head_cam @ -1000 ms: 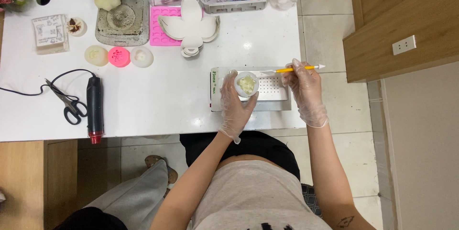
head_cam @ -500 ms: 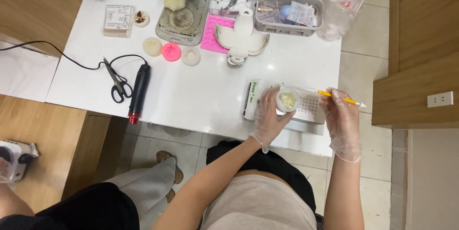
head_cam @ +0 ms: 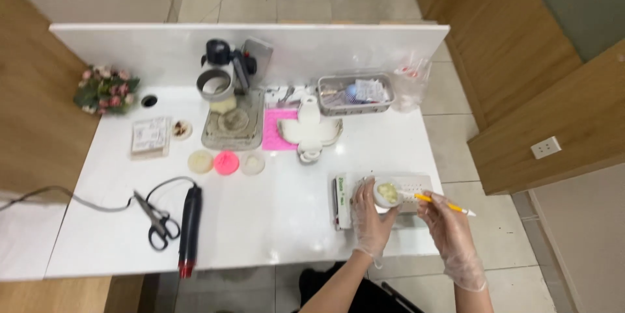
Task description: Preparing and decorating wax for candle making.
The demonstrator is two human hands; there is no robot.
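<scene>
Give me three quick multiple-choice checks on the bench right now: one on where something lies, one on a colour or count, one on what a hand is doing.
1. Where do the scissors lie?
A. Just left of the black heat tool
B. Inside the clear basket
C. On the pink mould sheet

2. What colour is the middle disc of the three round ones?
A. Blue
B. Pink
C. Black

3. What does the right hand hold?
A. Nothing
B. The scissors
C. A yellow stick tool

Answers: 1 A, the scissors rest on the white table beside the heat tool's left side. 2 B, it sits bright pink between two pale discs. 3 C, the gloved fingers pinch the tool, its tip at the small round dish that the left hand holds.
</scene>
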